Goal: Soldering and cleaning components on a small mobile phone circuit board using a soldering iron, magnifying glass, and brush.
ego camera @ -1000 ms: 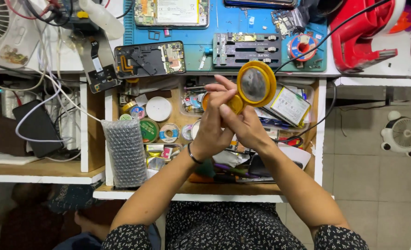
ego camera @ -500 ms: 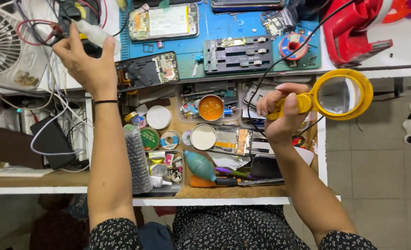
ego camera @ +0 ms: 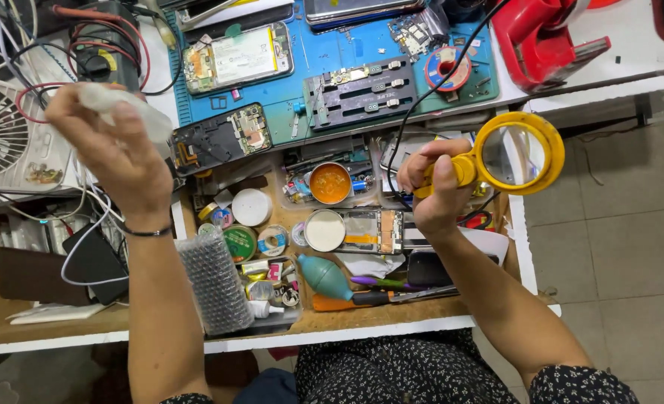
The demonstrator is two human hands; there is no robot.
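Cluttered repair bench [ego camera: 392, 322], right hand [ego camera: 433, 191] grip closed on round yellow magnifier [ego camera: 515, 153], left hand [ego camera: 118, 153] clutching white cloth [ego camera: 126, 105]

Blue mat [ego camera: 313, 56], white fan [ego camera: 2, 135], teal blower [ego camera: 324, 275], red tool [ego camera: 545, 37]

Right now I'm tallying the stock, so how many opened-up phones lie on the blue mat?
2. One opened phone with a pale battery lies at the blue mat's upper left; a darker opened phone lies below it at the mat's lower-left edge. Others may be hidden.
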